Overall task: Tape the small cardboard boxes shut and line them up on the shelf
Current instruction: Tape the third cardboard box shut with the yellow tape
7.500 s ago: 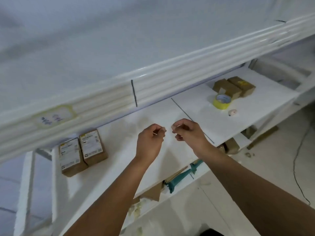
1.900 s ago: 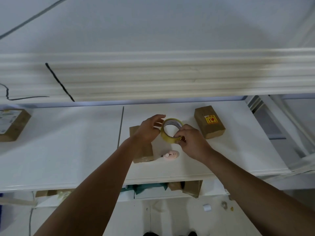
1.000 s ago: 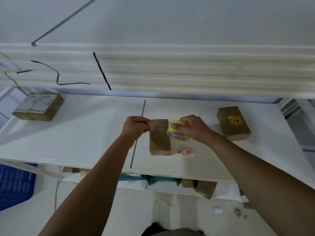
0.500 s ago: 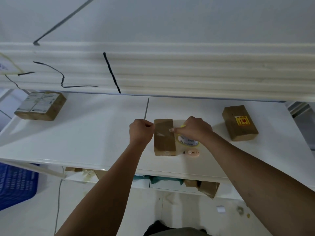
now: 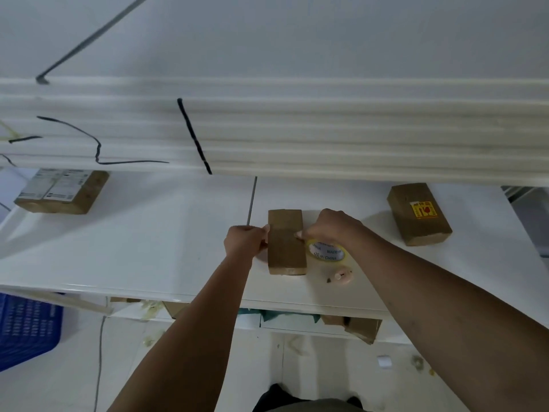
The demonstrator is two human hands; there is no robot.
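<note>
Task item: a plain brown cardboard box (image 5: 286, 242) lies flat on the white shelf (image 5: 148, 233), long side running front to back. It sits just right of the panel seam and near the front edge. Whether tape crosses its top cannot be told.

The left grip (image 5: 243, 240) is curled against the box's left side, thumb on the top edge. The right grip (image 5: 332, 227) is curled at the right edge, thumb tip pressed on the top face.

Change from one second ago: the yellow tape roll (image 5: 326, 253), then raised over the box in the right grip, now lies flat on the shelf beside the box.

Clearances, left to right: two labelled boxes (image 5: 62, 191) at far left, a wide bare stretch, the held box, the roll and a pink cutter (image 5: 341, 276), then a stickered box (image 5: 419, 214) well apart. The upper shelf (image 5: 297, 129) overhangs the rear.
</note>
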